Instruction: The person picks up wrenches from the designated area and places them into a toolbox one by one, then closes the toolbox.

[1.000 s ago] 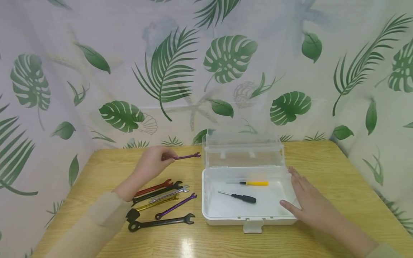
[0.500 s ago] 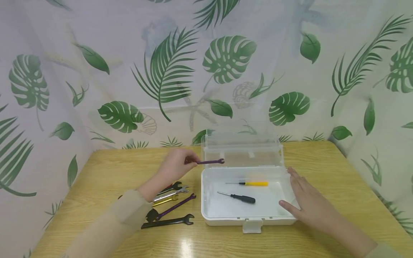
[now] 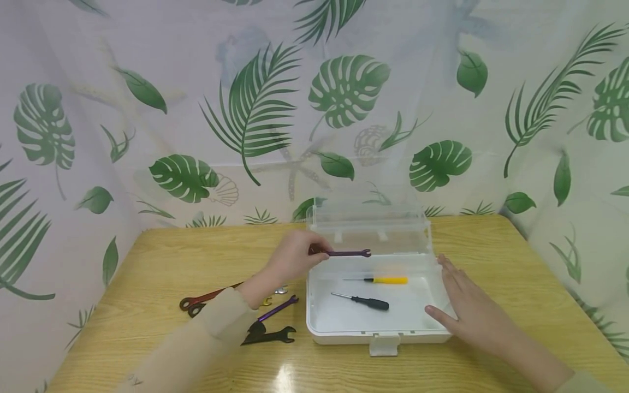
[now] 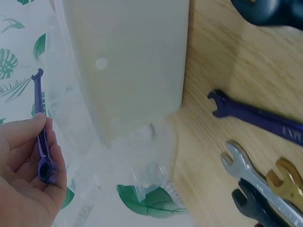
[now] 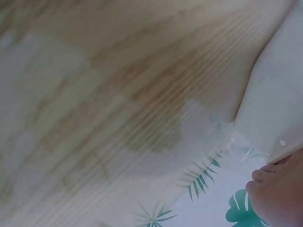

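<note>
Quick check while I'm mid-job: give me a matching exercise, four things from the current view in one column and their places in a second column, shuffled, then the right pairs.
Things:
1. small purple wrench
2. yellow-handled screwdriver
3. black wrench
4. right hand

Places:
A. lying on the table, left of the box
B. lying inside the white box
C. resting on the box's right wall
D. pinched by the left hand, above the box's rear left part

Pairs: 1-D, 2-B, 3-A, 4-C
</note>
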Available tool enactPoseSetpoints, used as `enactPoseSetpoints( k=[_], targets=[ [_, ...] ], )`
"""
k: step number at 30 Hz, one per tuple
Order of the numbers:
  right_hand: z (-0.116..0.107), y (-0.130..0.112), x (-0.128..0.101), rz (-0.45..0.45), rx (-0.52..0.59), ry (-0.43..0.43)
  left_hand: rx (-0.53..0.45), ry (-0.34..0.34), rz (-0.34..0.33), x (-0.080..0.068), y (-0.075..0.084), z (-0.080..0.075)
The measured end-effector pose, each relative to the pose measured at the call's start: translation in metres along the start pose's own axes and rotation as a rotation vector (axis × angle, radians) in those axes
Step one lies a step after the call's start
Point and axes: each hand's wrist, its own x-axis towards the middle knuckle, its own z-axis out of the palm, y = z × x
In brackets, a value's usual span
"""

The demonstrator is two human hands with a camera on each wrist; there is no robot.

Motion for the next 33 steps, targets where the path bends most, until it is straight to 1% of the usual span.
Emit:
enactPoseSetpoints(
  k=[4,8,11,16,23,33],
  targets=[
    [0.000,0.000,0.000,0.002,0.001,0.000,-0.019,-0.023,0.024,0.004,0.005,0.008],
    [0.000,-0.001,0.001,0.019,-0.002,-0.017,-0.034,-0.054,0.030,0.008,0.009,0.017],
    [-0.001,-0.002,0.001,0.022,-0.004,-0.021,-0.038,-0.070,0.023,0.010,0.013,0.024],
    [-0.001,-0.002,0.001,0.014,-0.004,-0.012,-0.046,-0.075,0.012,0.012,0.018,0.032],
    [0.000,-0.003,0.001,0.025,0.002,-0.026,-0.090,-0.092,-0.009,0.014,0.022,0.035],
    [0.001,-0.001,0.000,0.019,-0.001,-0.018,-0.115,-0.134,0.004,0.019,0.021,0.034]
  ],
)
